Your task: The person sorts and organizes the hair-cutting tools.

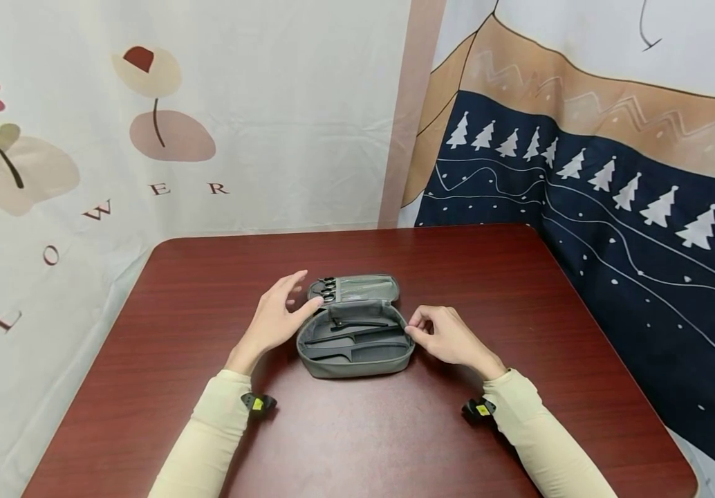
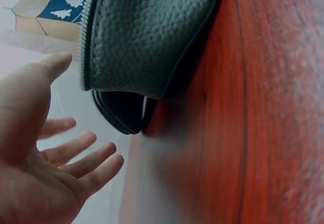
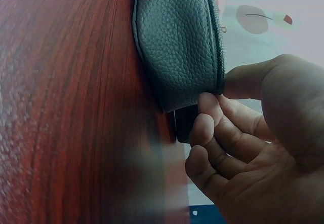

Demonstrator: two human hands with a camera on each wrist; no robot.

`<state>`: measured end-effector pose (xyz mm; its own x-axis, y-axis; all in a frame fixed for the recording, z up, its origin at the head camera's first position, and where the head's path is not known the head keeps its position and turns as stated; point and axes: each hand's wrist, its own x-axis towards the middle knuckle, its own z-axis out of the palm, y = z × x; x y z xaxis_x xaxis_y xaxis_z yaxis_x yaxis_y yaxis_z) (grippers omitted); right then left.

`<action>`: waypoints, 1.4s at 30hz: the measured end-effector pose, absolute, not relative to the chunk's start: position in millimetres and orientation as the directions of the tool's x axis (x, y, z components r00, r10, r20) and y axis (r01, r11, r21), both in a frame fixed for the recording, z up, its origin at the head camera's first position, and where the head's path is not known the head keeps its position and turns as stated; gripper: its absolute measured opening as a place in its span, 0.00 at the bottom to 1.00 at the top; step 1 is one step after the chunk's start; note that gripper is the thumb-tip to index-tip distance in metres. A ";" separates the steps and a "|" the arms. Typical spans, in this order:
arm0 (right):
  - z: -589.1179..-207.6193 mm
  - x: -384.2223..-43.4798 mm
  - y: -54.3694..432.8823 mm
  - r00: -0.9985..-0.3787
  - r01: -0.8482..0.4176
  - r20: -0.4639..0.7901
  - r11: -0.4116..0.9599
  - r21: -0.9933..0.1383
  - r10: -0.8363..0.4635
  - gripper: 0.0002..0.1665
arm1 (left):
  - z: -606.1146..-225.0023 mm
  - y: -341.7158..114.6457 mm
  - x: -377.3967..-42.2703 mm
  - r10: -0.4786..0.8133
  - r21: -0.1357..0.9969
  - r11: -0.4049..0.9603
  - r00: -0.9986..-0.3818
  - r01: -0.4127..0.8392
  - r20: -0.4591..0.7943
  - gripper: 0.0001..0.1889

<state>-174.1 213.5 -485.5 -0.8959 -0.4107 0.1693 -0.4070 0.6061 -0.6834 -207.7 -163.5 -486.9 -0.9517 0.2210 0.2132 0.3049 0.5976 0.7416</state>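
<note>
A grey-green zip case (image 1: 360, 370) lies unzipped on the table, its lid (image 1: 366, 287) folded back to the far side. Inside the base are two dark combs (image 1: 376, 352) and a slim black clip-like piece (image 1: 366, 324). Scissors (image 1: 328, 297) are tucked into the lid's left part. My right hand (image 1: 451, 337) pinches the right rim, with the thumb over the zip edge and the fingertips against the outer wall in the right wrist view. By the left side of the case, my left hand (image 1: 275, 317) is spread, with thumb and fingers apart and nothing between them.
The case stands mid-table on a reddish-brown wooden top (image 1: 357, 443) with rounded corners. Behind it hangs a pale printed curtain (image 1: 295, 138); a navy one with white trees (image 1: 519, 187) hangs along the right. A small black device (image 1: 259, 404) sits at each wrist.
</note>
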 end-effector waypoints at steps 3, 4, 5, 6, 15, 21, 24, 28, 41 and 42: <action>-485.0 -174.0 213.3 -0.895 -0.409 0.170 0.606 -0.682 -0.412 0.08 | -490.0 -165.1 -210.3 0.189 0.790 0.572 -0.973 0.221 0.135 0.39; -484.9 -173.9 213.2 -0.895 -0.410 0.171 0.607 -0.681 -0.413 0.08 | -490.3 -165.3 -211.4 0.175 0.804 0.564 -0.979 0.187 0.105 0.39; -484.6 -173.8 213.1 -0.895 -0.410 0.170 0.607 -0.681 -0.413 0.08 | -490.6 -165.5 -212.5 0.162 0.818 0.555 -0.984 0.153 0.075 0.39; -484.3 -173.6 213.1 -0.895 -0.410 0.170 0.607 -0.681 -0.413 0.08 | -490.4 -165.5 -213.9 0.148 0.833 0.540 -0.988 0.116 0.041 0.39; -484.4 -173.0 213.7 -0.897 -0.402 0.166 0.601 -0.690 -0.410 0.09 | -490.8 -160.9 -227.4 0.103 0.949 0.283 -0.979 -0.139 -0.174 0.37; -486.1 -173.5 214.0 -0.898 -0.402 0.167 0.605 -0.687 -0.407 0.09 | -498.0 -154.3 -234.5 0.099 0.966 0.178 -0.973 -0.188 -0.208 0.31; -486.2 -173.7 214.3 -0.897 -0.404 0.169 0.604 -0.687 -0.408 0.08 | -500.7 -152.4 -237.9 0.095 0.968 0.138 -0.970 -0.211 -0.225 0.29; -486.2 -174.2 214.9 -0.896 -0.406 0.171 0.601 -0.689 -0.409 0.08 | -500.3 -152.2 -239.5 0.090 0.967 0.117 -0.968 -0.225 -0.236 0.29; -485.6 -173.9 214.3 -0.899 -0.396 0.161 0.602 -0.693 -0.407 0.08 | -497.8 -151.9 -242.6 0.059 0.974 0.037 -0.973 -0.222 -0.224 0.29; -485.5 -173.8 214.4 -0.900 -0.395 0.160 0.602 -0.694 -0.406 0.08 | -497.2 -151.7 -242.6 0.057 0.975 0.038 -0.974 -0.219 -0.221 0.29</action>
